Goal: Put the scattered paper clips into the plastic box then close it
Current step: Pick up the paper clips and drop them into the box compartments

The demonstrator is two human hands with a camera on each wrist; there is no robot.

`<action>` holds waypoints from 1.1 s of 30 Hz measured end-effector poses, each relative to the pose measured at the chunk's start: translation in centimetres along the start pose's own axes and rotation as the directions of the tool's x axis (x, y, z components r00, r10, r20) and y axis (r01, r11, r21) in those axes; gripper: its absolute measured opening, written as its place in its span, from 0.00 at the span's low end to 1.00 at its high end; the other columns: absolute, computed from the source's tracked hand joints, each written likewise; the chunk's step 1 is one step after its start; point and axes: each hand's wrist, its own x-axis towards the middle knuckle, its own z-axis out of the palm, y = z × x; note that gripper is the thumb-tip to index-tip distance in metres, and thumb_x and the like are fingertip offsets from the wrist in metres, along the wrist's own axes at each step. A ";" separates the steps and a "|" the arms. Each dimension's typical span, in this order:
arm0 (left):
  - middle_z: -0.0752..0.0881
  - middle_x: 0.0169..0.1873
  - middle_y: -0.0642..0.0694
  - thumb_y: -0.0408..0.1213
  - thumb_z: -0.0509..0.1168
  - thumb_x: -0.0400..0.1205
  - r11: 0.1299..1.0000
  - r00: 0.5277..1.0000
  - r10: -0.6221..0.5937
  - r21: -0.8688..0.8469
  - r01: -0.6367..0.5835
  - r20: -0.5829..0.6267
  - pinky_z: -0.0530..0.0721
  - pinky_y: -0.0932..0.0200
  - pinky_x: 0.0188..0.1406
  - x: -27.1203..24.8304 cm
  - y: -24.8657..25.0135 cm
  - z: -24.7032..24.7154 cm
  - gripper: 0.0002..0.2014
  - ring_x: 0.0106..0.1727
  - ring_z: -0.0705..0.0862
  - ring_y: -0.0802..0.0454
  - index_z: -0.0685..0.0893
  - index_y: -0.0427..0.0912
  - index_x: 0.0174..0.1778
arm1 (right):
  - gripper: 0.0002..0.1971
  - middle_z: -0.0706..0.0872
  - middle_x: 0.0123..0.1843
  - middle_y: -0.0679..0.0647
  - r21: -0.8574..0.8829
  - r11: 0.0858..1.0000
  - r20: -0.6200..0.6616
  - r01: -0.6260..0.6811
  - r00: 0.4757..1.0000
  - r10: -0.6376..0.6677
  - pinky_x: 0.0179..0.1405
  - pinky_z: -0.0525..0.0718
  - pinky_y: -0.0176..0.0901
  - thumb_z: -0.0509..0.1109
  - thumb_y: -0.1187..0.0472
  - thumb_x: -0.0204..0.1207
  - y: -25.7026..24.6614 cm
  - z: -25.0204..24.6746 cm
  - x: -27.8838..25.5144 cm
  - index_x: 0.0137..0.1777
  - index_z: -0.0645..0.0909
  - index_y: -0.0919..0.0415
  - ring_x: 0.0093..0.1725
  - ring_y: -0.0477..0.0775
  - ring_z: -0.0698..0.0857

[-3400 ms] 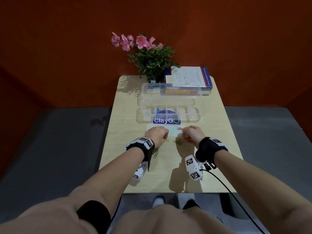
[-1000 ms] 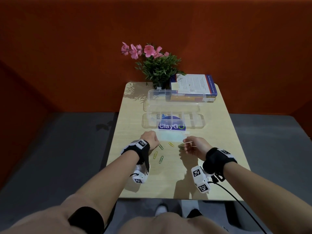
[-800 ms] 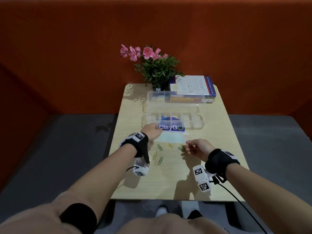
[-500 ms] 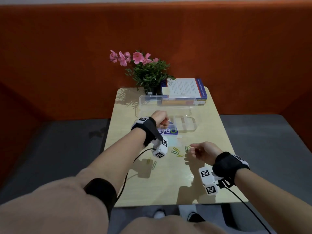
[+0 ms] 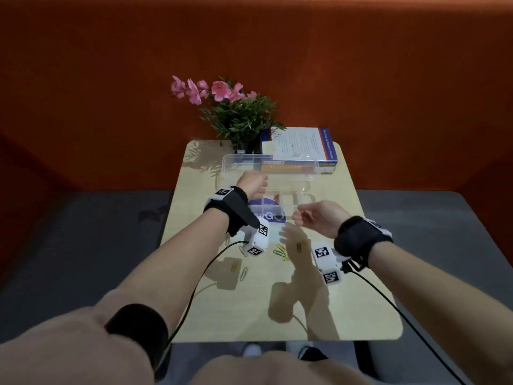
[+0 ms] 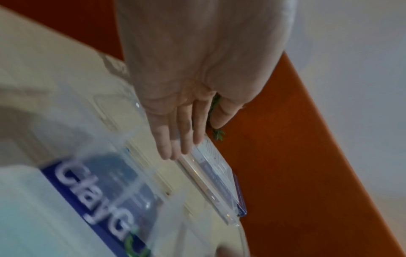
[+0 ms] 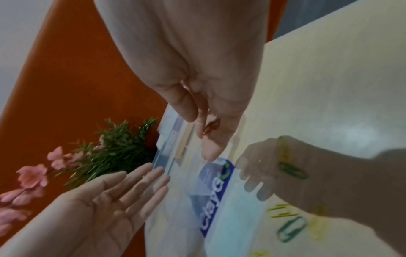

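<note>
The clear plastic box (image 5: pixel 305 201) stands open mid-table, its lid (image 5: pixel 269 162) raised behind. My left hand (image 5: pixel 251 186) hovers over the box's left part, fingers straight and empty (image 6: pixel 175 135). A red paper clip (image 5: pixel 276 196) lies inside the box. My right hand (image 5: pixel 301 218) is raised by the box's front right with fingers curled. In the right wrist view a reddish clip (image 7: pixel 212 127) lies against its fingers. Several yellow and green clips (image 5: pixel 279 250) lie scattered on the table before the box, one green (image 7: pixel 291 227).
A blue ClayGo packet (image 5: pixel 268 215) lies under the box's front edge. A potted plant with pink flowers (image 5: pixel 238 118) and a book (image 5: pixel 302 145) stand behind the box. Wrist cables trail over the near table (image 5: pixel 249 315).
My left hand rose from the table to above the box and spread its fingers. My right hand lifted from the scattered clips toward the box front.
</note>
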 end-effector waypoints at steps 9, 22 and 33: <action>0.85 0.36 0.44 0.32 0.55 0.87 0.966 0.975 0.181 0.210 -0.153 -0.125 0.77 0.61 0.35 -4.7 -5.5 -6.7 0.12 0.35 0.79 0.50 0.84 0.38 0.48 | 0.21 0.75 0.68 0.64 -0.239 0.959 -0.083 0.150 0.981 -0.174 0.65 0.73 0.45 0.55 0.72 0.82 -2.5 6.4 2.9 0.75 0.68 0.71 0.67 0.60 0.75; 0.86 0.52 0.46 0.31 0.63 0.78 0.596 0.964 0.247 0.770 -0.228 0.095 0.81 0.56 0.55 -6.5 -11.6 -3.0 0.10 0.56 0.85 0.46 0.87 0.44 0.51 | 0.10 0.77 0.44 0.55 -0.954 0.277 0.001 0.118 0.922 -0.388 0.44 0.72 0.38 0.69 0.62 0.74 8.6 -0.3 1.6 0.53 0.84 0.63 0.43 0.54 0.78; 0.82 0.55 0.40 0.27 0.60 0.83 0.018 0.898 0.223 0.919 -0.394 0.380 0.77 0.53 0.44 -6.1 -11.0 0.5 0.10 0.56 0.83 0.40 0.83 0.38 0.55 | 0.10 0.74 0.48 0.59 -0.990 0.053 0.094 0.132 0.887 -0.452 0.53 0.80 0.50 0.63 0.63 0.78 9.7 1.6 2.4 0.50 0.82 0.68 0.54 0.65 0.82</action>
